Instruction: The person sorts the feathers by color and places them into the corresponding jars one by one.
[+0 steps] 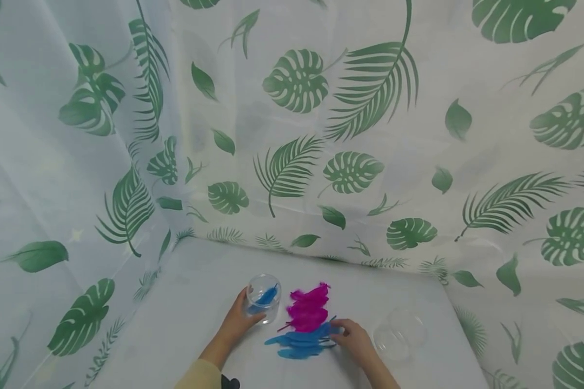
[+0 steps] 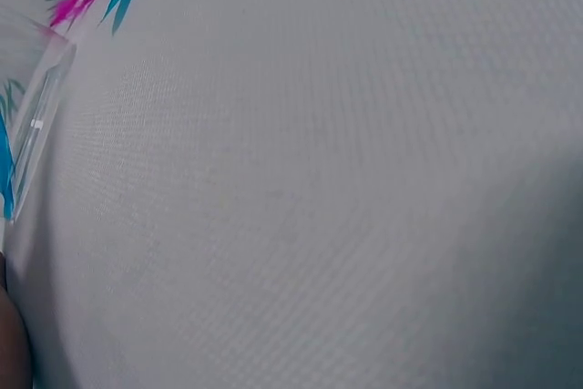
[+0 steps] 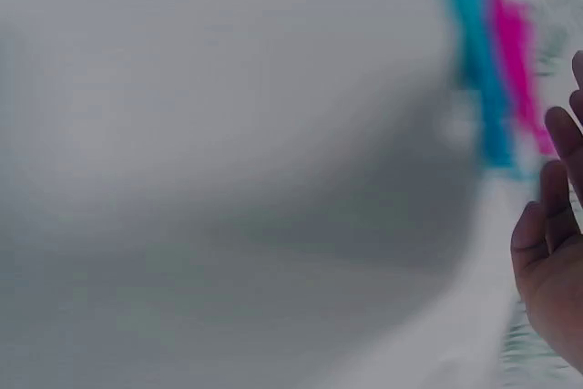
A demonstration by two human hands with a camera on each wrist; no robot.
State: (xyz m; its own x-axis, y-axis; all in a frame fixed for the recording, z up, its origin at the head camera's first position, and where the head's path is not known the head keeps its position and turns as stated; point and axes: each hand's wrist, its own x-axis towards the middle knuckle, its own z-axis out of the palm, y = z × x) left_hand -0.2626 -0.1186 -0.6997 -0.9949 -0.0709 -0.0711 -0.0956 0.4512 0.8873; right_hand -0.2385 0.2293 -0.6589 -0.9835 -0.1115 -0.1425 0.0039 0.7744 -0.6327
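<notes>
My left hand (image 1: pixel 238 320) grips a clear plastic cup (image 1: pixel 272 314) around its side, on the left of the table. Inside the cup lies a blue feather (image 1: pixel 269 295). To the cup's right, a row of blue feathers (image 1: pixel 299 344) lies flat, with magenta feathers (image 1: pixel 307 310) just behind it. My right hand (image 1: pixel 352 339) is at the right end of the blue row, fingertips close to the quills. In the right wrist view its fingers (image 3: pixel 557 134) are loosely bent, and nothing shows between them. The left wrist view catches only the cup's edge (image 2: pixel 41 125) and feather tips.
A clear round container (image 1: pixel 394 343), faint against the white table (image 1: pixel 214 270), is right of my right hand. Leaf-printed sheets (image 1: pixel 297 178) stand around the table at the back and sides. A small dark object (image 1: pixel 231 383) shows at the front edge, beside the left sleeve (image 1: pixel 199 375).
</notes>
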